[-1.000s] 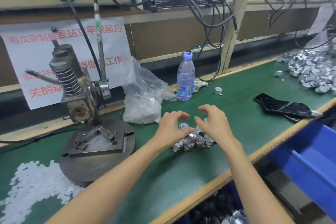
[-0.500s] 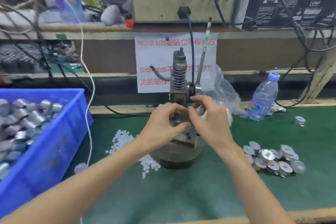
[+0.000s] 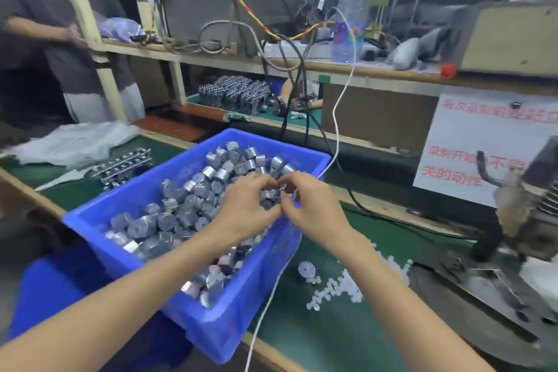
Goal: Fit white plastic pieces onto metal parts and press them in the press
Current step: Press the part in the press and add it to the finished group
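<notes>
Both hands, working at the press half a second ago, now meet at mid-frame over the blue bin point(image 3: 229, 326) heaped with metal parts point(image 3: 169, 214). The left hand point(image 3: 247, 210) and right hand point(image 3: 315, 213) are curled, fingertips almost touching; blur hides whether they pinch a part. The press point(image 3: 519, 208) stands at the right edge, with white plastic pieces point(image 3: 341, 287) strewn on the green mat point(image 3: 332, 338) at lower centre. The move suggests a pressed part being dropped off, or a fresh one fetched.
</notes>
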